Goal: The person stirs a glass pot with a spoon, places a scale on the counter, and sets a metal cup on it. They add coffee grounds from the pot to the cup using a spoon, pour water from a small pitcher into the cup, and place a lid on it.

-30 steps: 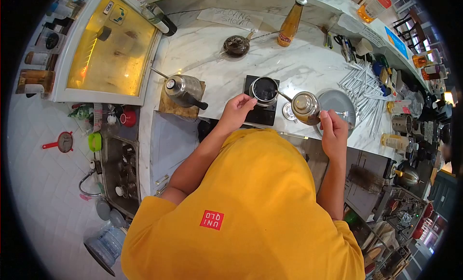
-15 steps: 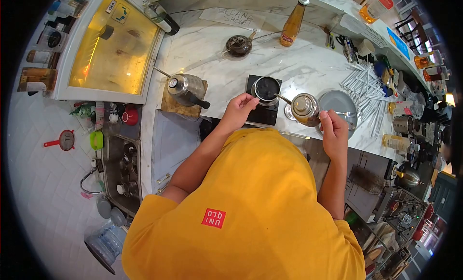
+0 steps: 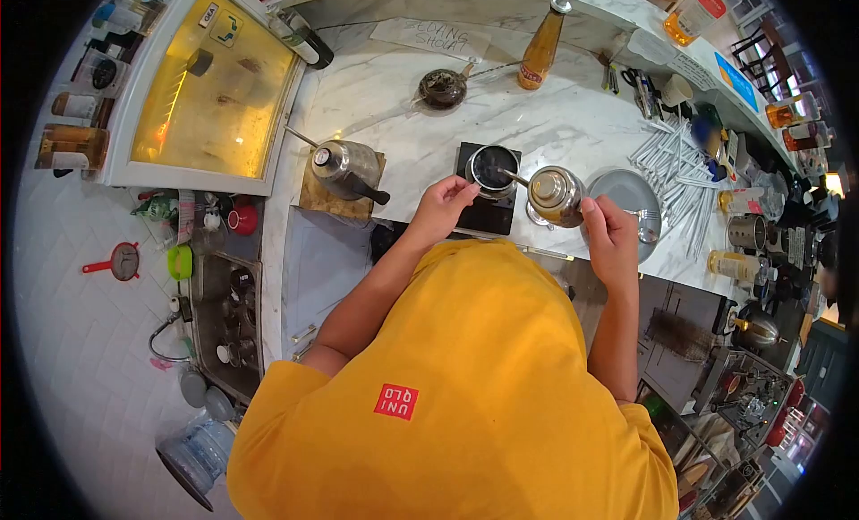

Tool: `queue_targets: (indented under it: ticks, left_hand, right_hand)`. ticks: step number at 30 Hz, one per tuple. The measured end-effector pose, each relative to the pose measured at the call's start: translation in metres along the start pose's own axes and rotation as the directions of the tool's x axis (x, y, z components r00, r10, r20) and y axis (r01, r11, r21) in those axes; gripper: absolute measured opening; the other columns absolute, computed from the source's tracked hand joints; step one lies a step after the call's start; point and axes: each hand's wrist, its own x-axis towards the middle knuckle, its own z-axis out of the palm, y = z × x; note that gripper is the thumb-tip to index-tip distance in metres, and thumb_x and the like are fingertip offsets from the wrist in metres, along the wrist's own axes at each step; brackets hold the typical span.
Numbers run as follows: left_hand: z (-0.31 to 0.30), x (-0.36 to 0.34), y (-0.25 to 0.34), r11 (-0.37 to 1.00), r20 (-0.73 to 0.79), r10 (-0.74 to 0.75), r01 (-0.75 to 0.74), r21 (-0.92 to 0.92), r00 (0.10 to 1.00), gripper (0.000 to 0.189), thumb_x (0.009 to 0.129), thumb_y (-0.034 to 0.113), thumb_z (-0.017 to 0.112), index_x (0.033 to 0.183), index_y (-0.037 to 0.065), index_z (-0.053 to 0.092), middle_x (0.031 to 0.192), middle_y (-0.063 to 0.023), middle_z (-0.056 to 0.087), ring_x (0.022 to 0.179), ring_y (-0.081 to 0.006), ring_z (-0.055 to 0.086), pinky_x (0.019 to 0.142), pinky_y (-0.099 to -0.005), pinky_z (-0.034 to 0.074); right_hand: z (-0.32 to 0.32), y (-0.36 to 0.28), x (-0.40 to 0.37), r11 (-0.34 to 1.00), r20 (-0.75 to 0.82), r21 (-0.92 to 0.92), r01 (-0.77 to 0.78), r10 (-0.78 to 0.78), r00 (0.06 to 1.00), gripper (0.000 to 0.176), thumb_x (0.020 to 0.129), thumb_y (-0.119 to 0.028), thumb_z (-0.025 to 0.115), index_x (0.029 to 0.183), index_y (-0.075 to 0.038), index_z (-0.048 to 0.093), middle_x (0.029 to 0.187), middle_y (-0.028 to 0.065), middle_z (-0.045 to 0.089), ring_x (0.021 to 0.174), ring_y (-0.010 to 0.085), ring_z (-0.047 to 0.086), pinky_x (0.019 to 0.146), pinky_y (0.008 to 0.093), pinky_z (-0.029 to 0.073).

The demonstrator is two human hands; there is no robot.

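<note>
On a black scale (image 3: 484, 218) stands a round, silver-rimmed coffee dripper (image 3: 508, 190) with dark, wet-looking contents. My left hand (image 3: 445, 207) is closed at its near left edge, thumb and forefinger pinching the side. A small steel gooseneck kettle (image 3: 556, 195) is in my right hand (image 3: 612, 238), whose fingers close round its handle. The kettle's spout reaches over the dripper's rim and points into it. Whether water flows from the spout is too small to tell. Part of a shiny round base shows beneath the kettle.
A larger kettle (image 3: 347, 168) rests on a wooden board (image 3: 313, 198) to the left. Behind are a round glass pot (image 3: 443, 89) and an amber pump bottle (image 3: 543, 47). Rightward lie a grey plate (image 3: 631, 187) with cutlery and many wrapped straws (image 3: 678, 166).
My right hand and the gooseneck kettle have shifted slightly left, bringing the spout further over the dripper. My left hand has stayed at the dripper's edge.
</note>
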Motion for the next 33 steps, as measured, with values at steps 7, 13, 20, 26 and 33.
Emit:
queue_targets:
  ticks: [7, 13, 20, 26, 33]
  left_hand:
    - [0.003, -0.002, 0.004, 0.999, -0.02, 0.008, -0.009, -0.049, 1.0, 0.021, 0.1, 0.025, 0.066, 0.098, 0.004, 0.066, 0.085, 0.0024, 0.064, 0.081, -0.0062, 0.056, 0.073, -0.0227, 0.044]
    - [0.001, 0.0, -0.001, 0.999, -0.01, 0.005, -0.006, -0.035, 1.0, 0.022, 0.1, 0.027, 0.065, 0.1, 0.005, 0.067, 0.088, 0.0016, 0.065, 0.084, -0.0069, 0.058, 0.073, -0.0237, 0.044]
    - [0.0, 0.001, -0.004, 1.0, 0.0, -0.015, 0.015, -0.022, 1.0, 0.023, 0.101, 0.029, 0.064, 0.102, 0.006, 0.067, 0.091, 0.001, 0.067, 0.088, -0.0084, 0.061, 0.074, -0.0253, 0.045]
    - [0.006, -0.004, 0.009, 0.997, -0.044, -0.007, 0.003, -0.08, 0.999, 0.021, 0.099, 0.024, 0.068, 0.096, 0.004, 0.066, 0.083, 0.0025, 0.063, 0.079, -0.0061, 0.055, 0.072, -0.0218, 0.044]
    - [0.007, -0.004, 0.01, 0.998, -0.054, -0.011, 0.008, -0.056, 0.998, 0.021, 0.099, 0.024, 0.067, 0.096, 0.003, 0.066, 0.083, 0.0024, 0.063, 0.078, -0.0064, 0.056, 0.073, -0.0224, 0.045]
  right_hand:
    - [-0.008, 0.002, -0.005, 0.998, -0.017, -0.057, -0.008, 0.007, 1.0, 0.036, 0.101, -0.021, 0.062, 0.075, 0.002, 0.053, 0.06, 0.0012, 0.041, 0.061, 0.0083, 0.033, 0.053, 0.0306, 0.029]
    - [-0.007, 0.008, 0.003, 0.997, -0.025, -0.081, -0.014, 0.012, 1.0, 0.041, 0.105, -0.027, 0.058, 0.073, -0.003, 0.051, 0.062, -0.0036, 0.042, 0.061, 0.0052, 0.037, 0.054, 0.0274, 0.03]
    - [0.001, 0.001, 0.001, 1.0, 0.006, -0.027, 0.007, -0.007, 1.0, 0.038, 0.101, -0.022, 0.062, 0.073, 0.001, 0.052, 0.06, 0.0009, 0.039, 0.061, 0.008, 0.034, 0.053, 0.0308, 0.029]
    - [-0.006, 0.011, -0.004, 1.0, -0.007, -0.021, -0.015, 0.015, 1.0, 0.037, 0.101, -0.022, 0.063, 0.075, 0.002, 0.052, 0.06, 0.0014, 0.039, 0.061, 0.0078, 0.034, 0.053, 0.0307, 0.03]
    - [-0.002, 0.006, 0.007, 0.998, -0.03, -0.065, 0.002, -0.004, 1.0, 0.042, 0.104, -0.028, 0.059, 0.073, -0.001, 0.05, 0.061, -0.0025, 0.041, 0.062, 0.0063, 0.035, 0.054, 0.0285, 0.029]
